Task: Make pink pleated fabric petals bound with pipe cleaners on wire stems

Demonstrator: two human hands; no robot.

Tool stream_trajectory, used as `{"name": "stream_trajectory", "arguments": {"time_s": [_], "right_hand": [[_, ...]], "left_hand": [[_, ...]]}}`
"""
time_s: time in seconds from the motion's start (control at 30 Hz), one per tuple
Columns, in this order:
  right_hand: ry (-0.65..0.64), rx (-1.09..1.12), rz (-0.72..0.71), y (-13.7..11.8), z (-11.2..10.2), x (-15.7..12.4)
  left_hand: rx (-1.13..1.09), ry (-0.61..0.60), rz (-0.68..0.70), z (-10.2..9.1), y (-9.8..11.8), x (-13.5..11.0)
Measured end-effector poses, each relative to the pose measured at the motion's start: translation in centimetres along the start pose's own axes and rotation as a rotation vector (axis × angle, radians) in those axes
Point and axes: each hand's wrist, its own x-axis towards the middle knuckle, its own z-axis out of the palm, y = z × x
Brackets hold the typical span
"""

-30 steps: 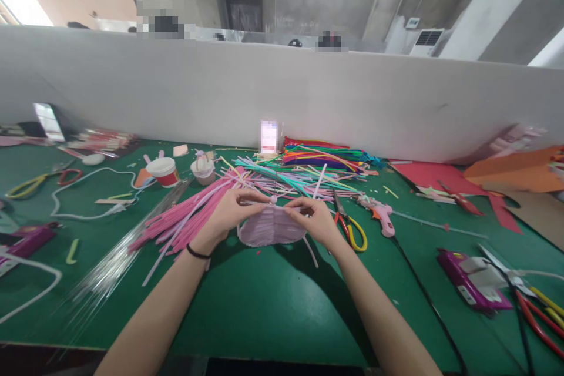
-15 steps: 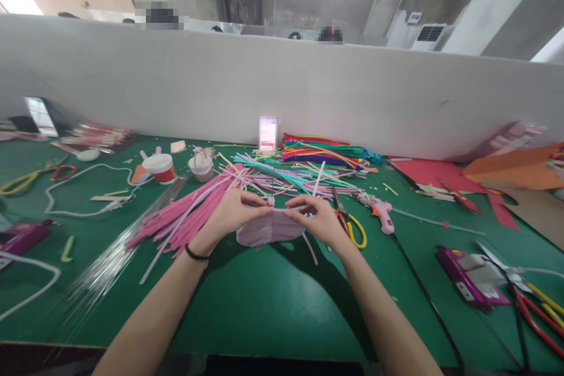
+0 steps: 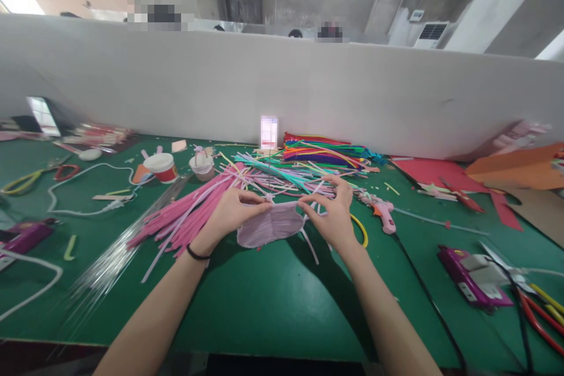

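My left hand [image 3: 232,213] pinches the top left edge of a pale pink piece woven from pipe cleaners [image 3: 269,227], held just above the green table [image 3: 264,299]. My right hand [image 3: 333,214] pinches the piece's upper right corner with thumb and forefinger, its other fingers spread upward. A loose pale stem hangs from the piece's right side. Behind my hands lies a heap of pink pipe cleaners [image 3: 185,217].
A multicoloured pipe-cleaner pile [image 3: 321,155] lies at the back. Yellow-handled scissors [image 3: 359,229] and a pink glue gun [image 3: 382,211] sit right of my hand. Two small cups [image 3: 162,167] stand at left. A purple glue gun [image 3: 473,279], pliers and red card lie to the right.
My right hand has shifted rightward and up along the woven piece's edge and spread its outer fingers. The piece has tilted slightly. My left hand has stayed put.
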Motion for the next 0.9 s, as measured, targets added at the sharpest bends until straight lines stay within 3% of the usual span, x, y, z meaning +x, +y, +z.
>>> {"name": "stream_trajectory", "arguments": {"time_s": [0.17,0.33,0.9], "right_hand": [[-0.116,0.037,-0.078,-0.4,0.1,-0.1],[-0.167,0.128,0.017,-1.4,0.3,-0.3],[-0.078,0.237,0.138,-2.2,1.8,-1.0]], "left_hand": [[-0.008,0.015,-0.01,0.0,0.4,-0.2],[-0.033,0.036,0.005,0.2,0.2,-0.2],[0.015,0.047,0.002,0.2,0.1,-0.4]]}}
